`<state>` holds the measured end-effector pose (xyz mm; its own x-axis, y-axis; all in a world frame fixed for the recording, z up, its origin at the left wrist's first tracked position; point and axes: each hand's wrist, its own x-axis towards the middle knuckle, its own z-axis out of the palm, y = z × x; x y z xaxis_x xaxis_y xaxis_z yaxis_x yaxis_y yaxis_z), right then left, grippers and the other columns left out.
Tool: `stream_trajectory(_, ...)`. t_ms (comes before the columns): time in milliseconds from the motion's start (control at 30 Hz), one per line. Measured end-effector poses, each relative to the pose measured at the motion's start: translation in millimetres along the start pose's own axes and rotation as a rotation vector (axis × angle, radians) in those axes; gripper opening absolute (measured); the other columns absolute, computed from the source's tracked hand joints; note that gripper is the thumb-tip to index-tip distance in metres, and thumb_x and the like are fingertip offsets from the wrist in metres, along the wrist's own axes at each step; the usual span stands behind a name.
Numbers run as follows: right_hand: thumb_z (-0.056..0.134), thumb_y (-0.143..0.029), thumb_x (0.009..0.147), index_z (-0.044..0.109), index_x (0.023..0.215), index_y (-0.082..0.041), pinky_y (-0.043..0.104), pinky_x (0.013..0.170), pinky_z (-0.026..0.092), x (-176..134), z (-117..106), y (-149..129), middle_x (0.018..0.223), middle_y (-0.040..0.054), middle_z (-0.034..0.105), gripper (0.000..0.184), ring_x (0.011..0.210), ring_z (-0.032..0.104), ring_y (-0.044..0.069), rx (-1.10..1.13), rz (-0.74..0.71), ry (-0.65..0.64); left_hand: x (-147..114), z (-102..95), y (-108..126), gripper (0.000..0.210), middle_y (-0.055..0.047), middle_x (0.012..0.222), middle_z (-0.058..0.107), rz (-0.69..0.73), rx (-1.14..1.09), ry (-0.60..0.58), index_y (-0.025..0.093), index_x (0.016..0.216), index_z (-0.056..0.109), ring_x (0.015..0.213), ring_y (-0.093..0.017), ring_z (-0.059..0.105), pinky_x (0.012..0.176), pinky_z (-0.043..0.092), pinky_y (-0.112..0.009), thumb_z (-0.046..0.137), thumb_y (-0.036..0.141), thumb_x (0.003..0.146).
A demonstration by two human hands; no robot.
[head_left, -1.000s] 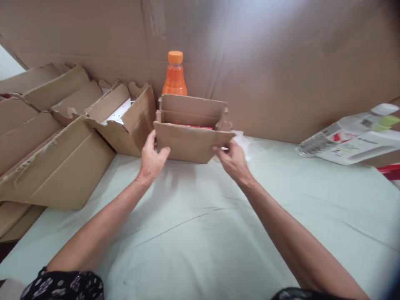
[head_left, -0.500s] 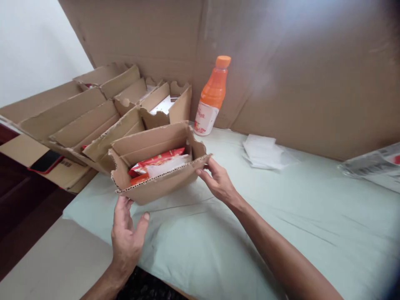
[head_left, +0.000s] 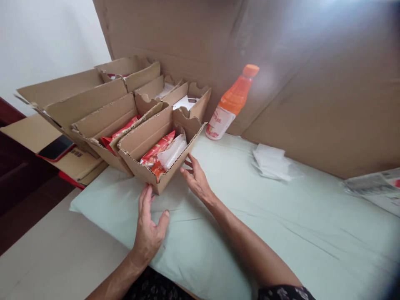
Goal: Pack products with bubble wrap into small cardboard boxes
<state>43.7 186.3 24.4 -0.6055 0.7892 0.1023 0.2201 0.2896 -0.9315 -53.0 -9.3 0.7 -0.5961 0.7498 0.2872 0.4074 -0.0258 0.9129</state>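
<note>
Two bare hands, neither clenched nor gripping. Left hand (head_left: 149, 233) palm inward, thumb spread wide, fingers straight, fingertips at the lower near end of an open cardboard box (head_left: 145, 137); contact too close to call. Right hand (head_left: 197, 182) fingers extended, slightly bent, tips just beside the box's right-hand long wall, thumb loose. Forearms reach up from the lower edge, right one ending in a dark patterned sleeve (head_left: 286, 292).

Box: brown, oblong, topless, flaring upward, scooped cutouts in the end walls, raw corrugated edges showing. Sits at the front of the box group on the cloth-covered table (head_left: 240, 183), pale green, soft wrinkles. Inside: glossy red packet (head_left: 160, 146), crinkly translucent plastic pack (head_left: 173, 152), small orange packet (head_left: 158, 168).

Just left, neighbouring box (head_left: 101, 118), same cardboard, holding shiny red packet (head_left: 126, 126). Behind, smaller box (head_left: 203, 103) with white flat item (head_left: 186, 102).

Further out: orange bottle (head_left: 235, 99), white label, ribless smooth shoulders; thin white sheets (head_left: 271, 161), filmy; dark flat glossy slab (head_left: 56, 148) on cardboard, far left. Tall cardboard panel (head_left: 175, 37) behind everything.
</note>
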Motion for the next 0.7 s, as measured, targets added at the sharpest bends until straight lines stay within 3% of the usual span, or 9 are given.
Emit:
stream_trajectory(167,0.057,-0.05,0.092,0.027,0.16,-0.02,0.05,0.104,0.054,9.6,7.7,0.0,0.164,0.0202,0.034,0.08,0.141,0.05,0.035,-0.003,-0.014,-0.011,0.7,5.1,1.0,0.075,-0.014,0.166,0.031,-0.001,-0.011,0.0,0.029,0.16,0.028,0.151,-0.031,0.039,0.118,0.046,-0.049,0.06,0.024,0.092)
stream_trajectory(367,0.055,-0.042,0.093,0.028,0.16,-0.02,0.045,0.098,0.057,-3.3,27.5,-1.7,0.163,0.0193,0.035,0.076,0.133,0.057,0.031,-0.033,-0.07,-0.063,-11.6,5.8,-8.8,0.072,-0.017,0.159,0.043,-0.051,-0.003,-0.056,0.026,0.16,0.029,0.144,-0.031,0.049,0.116,0.047,-0.049,0.058,0.025,0.094)
stream_trajectory(500,0.057,-0.046,0.092,0.042,0.154,-0.023,0.045,0.099,0.056,-9.8,30.5,12.3,0.158,0.0156,0.045,0.067,0.13,0.06,0.029,0.025,-0.093,-0.074,-12.0,1.9,-14.5,0.071,-0.016,0.159,0.043,-0.018,0.054,-0.083,0.025,0.159,0.03,0.142,-0.03,0.051,0.116,0.047,-0.049,0.057,0.021,0.093)
stream_trajectory(600,0.062,-0.053,0.089,0.062,0.136,-0.024,0.043,0.094,0.058,-15.9,26.9,23.9,0.151,0.014,0.053,0.055,0.122,0.064,0.029,0.077,-0.072,0.066,-17.8,7.4,0.3,0.06,-0.013,0.147,0.054,0.082,0.129,-0.07,0.025,0.152,0.042,0.137,-0.027,0.055,0.115,0.047,-0.047,0.055,0.018,0.093)
stream_trajectory(700,0.06,-0.056,0.089,0.068,0.124,-0.022,0.042,0.095,0.057,-19.1,22.0,31.3,0.149,0.0153,0.053,0.049,0.118,0.065,0.027,0.106,-0.023,0.259,-29.3,29.8,31.2,0.049,-0.012,0.14,0.058,0.288,0.131,-0.167,0.024,0.14,0.054,0.132,-0.025,0.056,0.112,0.05,-0.045,0.053,0.012,0.092)
